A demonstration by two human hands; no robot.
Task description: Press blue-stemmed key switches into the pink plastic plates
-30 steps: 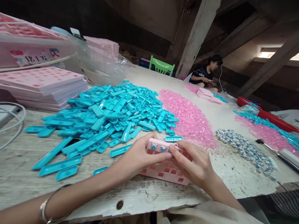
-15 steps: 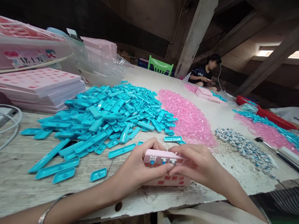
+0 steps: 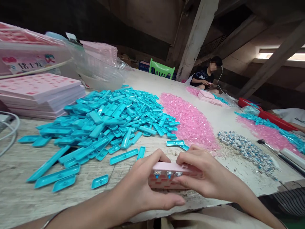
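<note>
A pink keyboard plate (image 3: 170,166) is held tilted on edge near the table's front, its face showing red squares. Along the upper part sit white switches (image 3: 169,175) with blue stems. My left hand (image 3: 147,184) is curled round the plate's left end, its fingers partly hidden behind, while its thumb sticks out below, away from the face. My right hand (image 3: 202,170) pinches the right part, thumb on the front near the rightmost switch and fingers over the top edge.
Turquoise keycaps (image 3: 119,111) lie heaped ahead and left, beside pink clear keycaps (image 3: 186,119). Loose switches (image 3: 245,149) and a brush (image 3: 269,146) are at right. Stacked pink plates (image 3: 40,86) stand left, by a clear bowl (image 3: 100,71). A person (image 3: 203,76) sits across the table.
My left thumb has come off the plate's front and swung downward. The plate is slightly lower and tipped, so more of its face shows. My right thumb stays by the rightmost switch.
</note>
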